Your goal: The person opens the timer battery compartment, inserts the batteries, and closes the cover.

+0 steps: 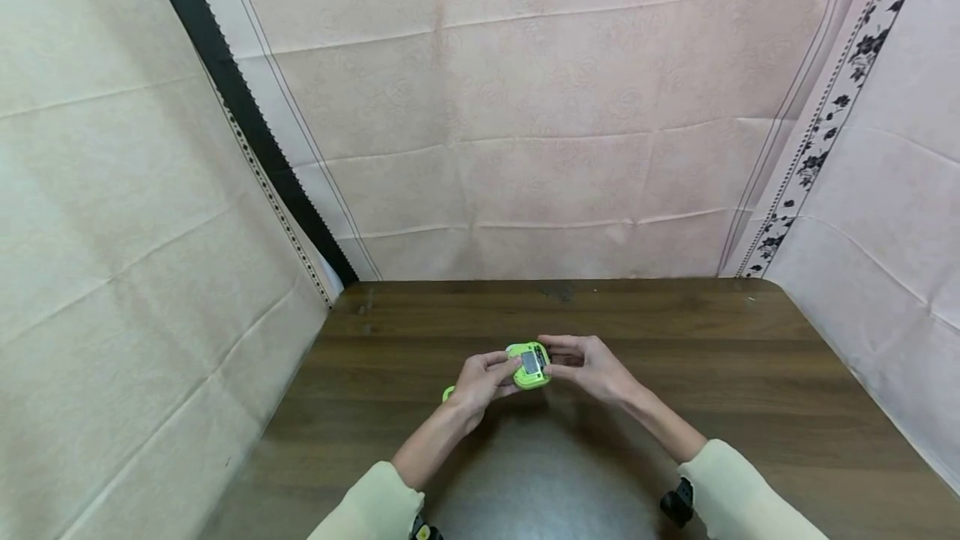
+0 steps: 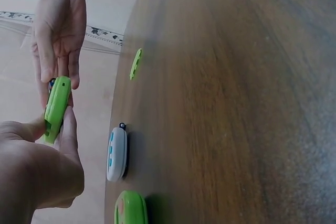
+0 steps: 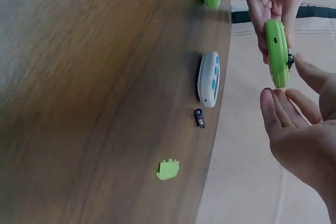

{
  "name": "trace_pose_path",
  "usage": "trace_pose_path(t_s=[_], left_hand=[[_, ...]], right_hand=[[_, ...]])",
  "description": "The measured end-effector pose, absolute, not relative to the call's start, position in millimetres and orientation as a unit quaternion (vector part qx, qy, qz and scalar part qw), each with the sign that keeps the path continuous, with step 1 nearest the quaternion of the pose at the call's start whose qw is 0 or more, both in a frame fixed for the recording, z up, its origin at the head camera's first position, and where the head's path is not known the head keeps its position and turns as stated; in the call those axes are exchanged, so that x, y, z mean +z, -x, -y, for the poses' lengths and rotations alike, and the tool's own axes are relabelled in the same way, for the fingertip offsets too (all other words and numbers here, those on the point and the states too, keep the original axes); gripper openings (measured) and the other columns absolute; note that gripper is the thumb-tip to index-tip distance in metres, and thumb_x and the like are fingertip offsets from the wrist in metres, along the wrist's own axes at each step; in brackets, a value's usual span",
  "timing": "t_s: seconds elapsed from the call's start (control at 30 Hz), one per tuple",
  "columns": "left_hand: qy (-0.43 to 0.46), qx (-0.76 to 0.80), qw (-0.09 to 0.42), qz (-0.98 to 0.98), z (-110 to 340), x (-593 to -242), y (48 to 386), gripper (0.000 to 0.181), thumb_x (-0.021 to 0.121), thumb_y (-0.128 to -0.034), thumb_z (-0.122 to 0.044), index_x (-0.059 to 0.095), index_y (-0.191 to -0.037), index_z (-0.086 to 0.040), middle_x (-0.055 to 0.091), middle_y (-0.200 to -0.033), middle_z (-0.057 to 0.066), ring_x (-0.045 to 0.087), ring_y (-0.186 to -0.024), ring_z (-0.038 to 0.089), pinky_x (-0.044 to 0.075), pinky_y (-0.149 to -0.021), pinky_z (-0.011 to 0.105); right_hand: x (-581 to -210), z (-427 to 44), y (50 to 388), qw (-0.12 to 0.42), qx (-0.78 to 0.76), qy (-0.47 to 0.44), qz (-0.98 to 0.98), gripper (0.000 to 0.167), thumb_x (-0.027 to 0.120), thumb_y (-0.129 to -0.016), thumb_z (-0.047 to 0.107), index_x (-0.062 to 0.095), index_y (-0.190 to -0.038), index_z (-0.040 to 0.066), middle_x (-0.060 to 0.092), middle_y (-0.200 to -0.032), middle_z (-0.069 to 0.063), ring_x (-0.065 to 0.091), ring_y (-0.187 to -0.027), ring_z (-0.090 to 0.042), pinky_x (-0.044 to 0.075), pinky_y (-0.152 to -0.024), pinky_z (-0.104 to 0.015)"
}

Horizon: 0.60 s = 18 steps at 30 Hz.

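My left hand (image 1: 483,386) grips a lime-green handheld device (image 1: 530,365) above the table, its thumb on the side facing me. A rectangular grey panel and a compartment with dark contents show on that face. A small dark battery (image 3: 290,61) juts from the device in the right wrist view. My right hand (image 1: 588,367) is at the device's far end. Its thumb touches the battery, and its extended fingers lie close to the device's end. A loose green battery cover (image 3: 168,169) and another dark battery (image 3: 199,118) lie on the table.
On the brown wooden table (image 1: 420,315) rest a white device with blue buttons (image 3: 209,80) and a second green device (image 2: 131,208). Pale cloth hangs (image 1: 555,132) behind the table and at both sides.
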<state>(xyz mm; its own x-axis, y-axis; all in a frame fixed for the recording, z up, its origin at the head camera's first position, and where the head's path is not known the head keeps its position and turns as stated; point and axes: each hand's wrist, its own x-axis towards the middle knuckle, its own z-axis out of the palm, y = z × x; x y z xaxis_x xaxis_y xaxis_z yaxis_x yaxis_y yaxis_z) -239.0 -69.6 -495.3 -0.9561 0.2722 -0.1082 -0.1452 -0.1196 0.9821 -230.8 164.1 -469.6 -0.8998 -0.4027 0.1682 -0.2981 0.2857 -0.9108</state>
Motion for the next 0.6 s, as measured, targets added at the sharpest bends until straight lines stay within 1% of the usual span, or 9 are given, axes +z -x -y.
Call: trace_pose_path(t_s=[0.07,0.17,0.27,0.4,0.5,0.6], left_hand=[[-0.051,0.748,0.145,-0.645,69.1,-495.7,239.3,0.042,0.069,-0.1049,-0.011,0.057,-0.134,0.017,0.073,-0.120,0.026,0.075,-0.099,0.022,0.063,-0.089,0.036],[-0.053,0.749,0.149,-0.644,68.4,-495.4,238.3,0.040,0.069,-0.1049,-0.011,0.059,-0.133,0.017,0.074,-0.119,0.025,0.076,-0.099,0.023,0.063,-0.089,0.036],[-0.057,0.748,0.159,-0.642,66.9,-494.8,236.0,0.039,0.069,-0.1051,-0.011,0.060,-0.132,0.016,0.074,-0.119,0.025,0.076,-0.101,0.025,0.063,-0.089,0.037],[-0.073,0.741,0.173,-0.645,64.0,-493.2,231.9,0.039,0.068,-0.1054,-0.011,0.059,-0.133,0.015,0.073,-0.120,0.025,0.076,-0.104,0.027,0.063,-0.089,0.038],[-0.083,0.738,0.166,-0.649,63.4,-491.9,230.9,0.037,0.068,-0.1052,-0.010,0.060,-0.132,0.014,0.074,-0.119,0.025,0.076,-0.101,0.025,0.063,-0.088,0.038],[-0.091,0.737,0.152,-0.652,64.1,-491.4,232.1,0.035,0.068,-0.1050,-0.009,0.061,-0.130,0.014,0.074,-0.118,0.024,0.075,-0.098,0.024,0.063,-0.088,0.038]], right_hand=[[-469.8,-165.2,231.5,0.045,-0.546,0.228,-0.805,0.049,0.076,-0.100,0.010,0.060,-0.144,-0.006,0.067,-0.136,-0.024,0.066,-0.124,-0.044,0.060,-0.092,-0.032],[-470.5,-164.6,231.6,0.036,-0.542,0.221,-0.810,0.045,0.078,-0.098,0.008,0.065,-0.139,-0.005,0.072,-0.129,-0.022,0.069,-0.117,-0.040,0.061,-0.088,-0.030],[-471.6,-163.3,231.9,0.008,-0.536,0.213,-0.817,0.036,0.078,-0.098,0.007,0.070,-0.132,-0.004,0.075,-0.121,-0.018,0.073,-0.108,-0.033,0.062,-0.083,-0.031],[-473.0,-162.2,232.7,-0.030,-0.532,0.204,-0.821,0.024,0.076,-0.099,0.006,0.076,-0.121,-0.002,0.078,-0.113,-0.012,0.074,-0.097,-0.022,0.063,-0.079,-0.036],[-472.0,-163.8,234.1,-0.027,-0.543,0.199,-0.815,0.023,0.077,-0.099,0.008,0.077,-0.120,0.000,0.078,-0.114,-0.011,0.073,-0.098,-0.019,0.063,-0.080,-0.039],[-470.9,-171.0,237.0,-0.017,-0.560,0.190,-0.806,0.028,0.076,-0.100,0.011,0.075,-0.126,0.000,0.076,-0.121,-0.014,0.073,-0.108,-0.024,0.062,-0.087,-0.040]])
